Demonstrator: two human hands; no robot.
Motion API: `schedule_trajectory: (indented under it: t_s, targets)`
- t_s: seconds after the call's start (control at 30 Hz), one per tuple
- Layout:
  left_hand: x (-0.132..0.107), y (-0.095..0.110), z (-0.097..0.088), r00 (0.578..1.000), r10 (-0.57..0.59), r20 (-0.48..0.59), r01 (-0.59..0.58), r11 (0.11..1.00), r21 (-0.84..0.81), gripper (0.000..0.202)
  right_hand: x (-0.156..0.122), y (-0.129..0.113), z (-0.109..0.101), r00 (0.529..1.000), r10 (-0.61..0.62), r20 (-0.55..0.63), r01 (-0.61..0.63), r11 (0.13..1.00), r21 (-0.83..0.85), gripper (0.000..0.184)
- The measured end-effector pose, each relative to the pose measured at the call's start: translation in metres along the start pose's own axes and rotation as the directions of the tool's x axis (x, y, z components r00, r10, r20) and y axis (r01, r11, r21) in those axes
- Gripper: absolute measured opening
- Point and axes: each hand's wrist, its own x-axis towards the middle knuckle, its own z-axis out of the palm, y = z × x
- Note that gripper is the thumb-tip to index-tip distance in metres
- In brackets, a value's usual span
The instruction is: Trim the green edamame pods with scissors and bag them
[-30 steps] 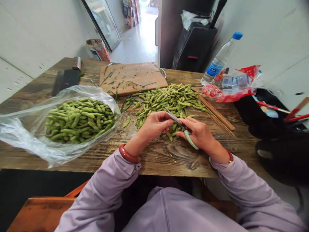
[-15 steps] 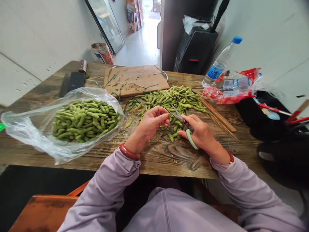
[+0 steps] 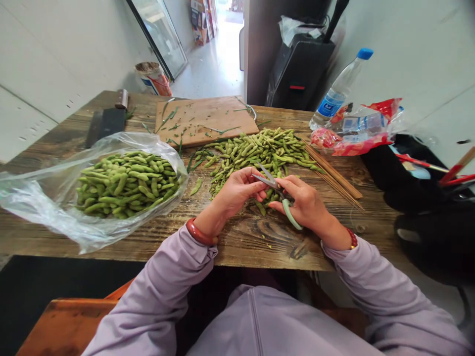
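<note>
My right hand (image 3: 302, 200) is closed around scissors (image 3: 290, 213) with pale green handles, whose parted blades point left. Thumb and fingers of my left hand (image 3: 241, 188) are pinched together right at the blades, on an edamame pod that the fingers mostly hide. Beneath and beyond both hands spreads a loose pile of edamame pods (image 3: 267, 148) on the wooden table (image 3: 245, 242). To the left, a clear plastic bag (image 3: 48, 212) lies with its mouth spread, holding many more edamame pods (image 3: 126, 183).
A cutting board (image 3: 208, 116) with green scraps lies behind the pile, a cleaver (image 3: 107, 123) to its left. Wooden sticks (image 3: 336, 173) lie right of the pile. Further right are a water bottle (image 3: 330, 99), a red and clear wrapper (image 3: 359, 133) and a black holder (image 3: 386, 173).
The scissor blades have come down over my left fingertips, and both hands are slightly closer together. The whole view has shifted a little.
</note>
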Motion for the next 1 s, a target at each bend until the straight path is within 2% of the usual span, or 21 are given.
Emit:
schedule_trajectory:
  t_s: [0.23, 0.37, 0.47, 0.53, 0.6, 0.7, 0.77, 0.9, 1.0]
  targets:
    - [0.000, 0.003, -0.003, 1.000, -0.002, -0.009, 0.002, 1.000, -0.029, 0.029, -0.001, -0.001, -0.002, 0.999, 0.034, 0.019, -0.033, 0.998, -0.055, 0.040]
    - [0.002, 0.007, -0.005, 0.997, -0.019, -0.076, 0.013, 0.997, -0.080, 0.025, -0.002, 0.007, -0.001, 0.997, 0.064, -0.030, -0.066, 0.997, -0.047, 0.040]
    - [0.003, 0.009, -0.006, 0.997, -0.016, -0.075, 0.009, 0.996, -0.092, 0.017, -0.002, 0.011, -0.003, 0.990, 0.109, -0.088, -0.113, 0.993, -0.043, 0.043]
    - [0.002, 0.010, -0.006, 0.998, -0.025, -0.051, 0.025, 1.000, -0.014, 0.019, -0.001, 0.012, -0.005, 0.987, 0.122, -0.104, -0.127, 0.991, -0.040, 0.044]
    - [0.001, 0.011, -0.005, 1.000, -0.030, -0.006, 0.031, 0.981, 0.194, 0.024, -0.001, 0.011, -0.007, 0.986, 0.127, -0.106, -0.132, 0.991, -0.037, 0.044]
    - [-0.002, 0.010, -0.006, 0.990, -0.057, 0.133, -0.027, 0.831, 0.555, 0.017, 0.000, 0.009, -0.008, 0.986, 0.134, -0.098, -0.138, 0.990, -0.036, 0.044]
    - [-0.003, 0.009, -0.008, 0.968, -0.090, 0.233, -0.106, 0.696, 0.710, 0.012, -0.001, 0.009, -0.007, 0.987, 0.135, -0.090, -0.139, 0.990, -0.037, 0.044]
    - [-0.005, 0.008, -0.014, 0.929, -0.096, 0.357, -0.298, 0.378, 0.876, 0.016, -0.001, 0.009, -0.007, 0.987, 0.137, -0.081, -0.140, 0.990, -0.028, 0.044]
    - [-0.006, 0.006, -0.015, 0.913, -0.129, 0.388, -0.350, 0.244, 0.904, 0.011, -0.001, 0.009, -0.007, 0.987, 0.144, -0.075, -0.146, 0.989, -0.029, 0.043]
